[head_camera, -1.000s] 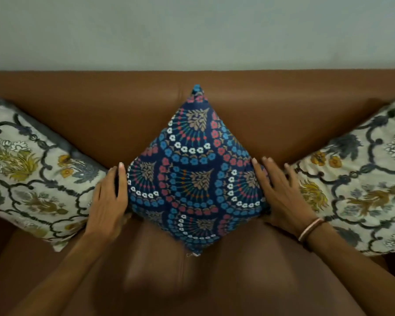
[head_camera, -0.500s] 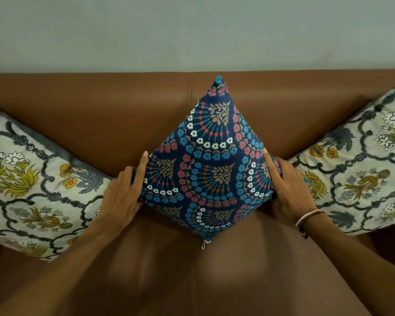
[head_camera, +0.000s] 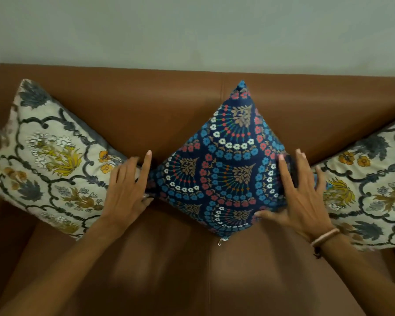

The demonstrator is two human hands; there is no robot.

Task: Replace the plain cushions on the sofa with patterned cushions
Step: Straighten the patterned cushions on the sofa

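Observation:
A dark blue cushion with a fan-and-flower pattern stands on one corner against the backrest of the brown leather sofa. My left hand lies flat with fingers spread beside the cushion's left corner, barely touching it. My right hand rests flat on the cushion's right corner, fingers apart, thumb on its lower right edge. A cream floral cushion leans at the left end of the sofa, and a matching cream floral cushion leans at the right end. No plain cushion is in view.
A pale grey-green wall rises behind the backrest. The sofa seat stretches toward me, with a seam down its middle below the blue cushion's zip pull.
Both hands have loosened from pressing the blue cushion's side corners and now lie flatter with spread fingers. The view has shifted so the cushion sits further right in the frame.

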